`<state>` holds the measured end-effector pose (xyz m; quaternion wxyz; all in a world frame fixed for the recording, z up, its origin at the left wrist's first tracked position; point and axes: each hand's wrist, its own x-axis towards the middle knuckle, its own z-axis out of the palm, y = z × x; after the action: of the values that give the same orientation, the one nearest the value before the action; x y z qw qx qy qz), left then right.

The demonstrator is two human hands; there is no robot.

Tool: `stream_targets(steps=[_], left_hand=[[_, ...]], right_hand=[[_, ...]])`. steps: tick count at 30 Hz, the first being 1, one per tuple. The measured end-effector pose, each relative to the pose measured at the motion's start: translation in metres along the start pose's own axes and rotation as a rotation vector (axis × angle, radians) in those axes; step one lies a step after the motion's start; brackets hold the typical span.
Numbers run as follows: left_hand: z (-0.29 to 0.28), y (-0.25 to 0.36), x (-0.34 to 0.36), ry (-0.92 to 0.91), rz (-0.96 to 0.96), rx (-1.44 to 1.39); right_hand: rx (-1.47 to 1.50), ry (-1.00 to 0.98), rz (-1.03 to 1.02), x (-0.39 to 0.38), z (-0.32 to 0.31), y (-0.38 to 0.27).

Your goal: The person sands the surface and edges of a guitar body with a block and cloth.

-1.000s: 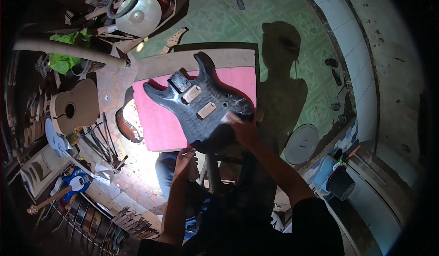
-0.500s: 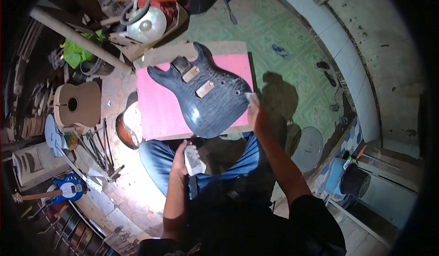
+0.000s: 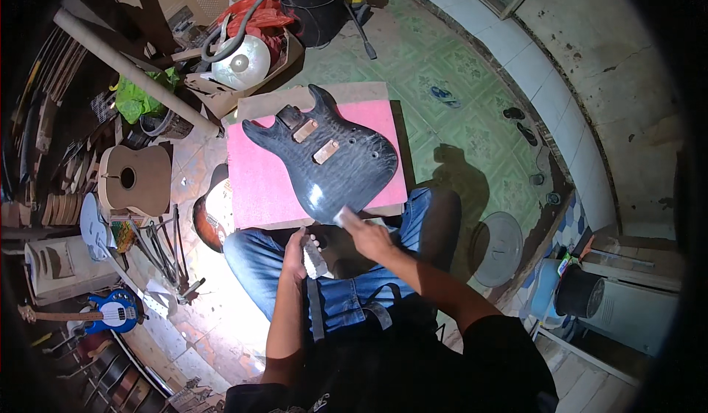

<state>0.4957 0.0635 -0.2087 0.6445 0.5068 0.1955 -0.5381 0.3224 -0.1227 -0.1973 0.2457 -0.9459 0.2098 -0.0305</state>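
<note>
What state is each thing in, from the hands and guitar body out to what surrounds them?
Left hand: closed around a pale block.
Right hand: gripping a pale pad; contact with the guitar unclear.
Dark guitar body: face up, no neck, two cavities bare.
Pink sheet: flat, partly covered.
Acoustic guitar body: no neck visible.
Blue guitar: neck attached.
Green bag: crumpled.

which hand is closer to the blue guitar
Left. The left hand, gripping a pale block, is right of the blue guitar; the right hand is farther right, by the near edge of the dark guitar body.
</note>
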Motion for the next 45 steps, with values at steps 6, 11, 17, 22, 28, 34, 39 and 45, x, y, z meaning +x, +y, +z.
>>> stream_targets(steps=[6,11,17,22,28,34,39,45], left_hand=[[0.021,-0.003,0.0,0.025,0.029,0.149],[0.019,0.0,0.0,0.01,0.048,0.319],[0.033,-0.005,-0.004,-0.003,0.058,0.325],[0.019,-0.002,0.003,0.051,0.078,0.307],[0.033,-0.002,0.007,0.026,0.054,0.331],[0.015,-0.006,0.006,0.069,0.045,0.332],[0.024,-0.005,0.008,0.019,0.052,0.364],[0.015,-0.007,0.01,0.075,0.046,0.32]], right_hand=[[-0.11,0.201,0.379,0.018,-0.016,0.07],[-0.07,0.061,-0.082,-0.002,-0.006,0.028],[-0.109,0.338,0.469,0.04,-0.053,0.132],[-0.081,0.171,-0.074,0.021,-0.035,0.055],[-0.161,0.113,0.408,0.047,-0.047,0.126],[-0.014,0.063,-0.05,0.037,-0.048,0.084],[-0.021,0.261,0.419,0.065,-0.067,0.137],[-0.017,0.087,0.041,0.057,-0.059,0.115]])
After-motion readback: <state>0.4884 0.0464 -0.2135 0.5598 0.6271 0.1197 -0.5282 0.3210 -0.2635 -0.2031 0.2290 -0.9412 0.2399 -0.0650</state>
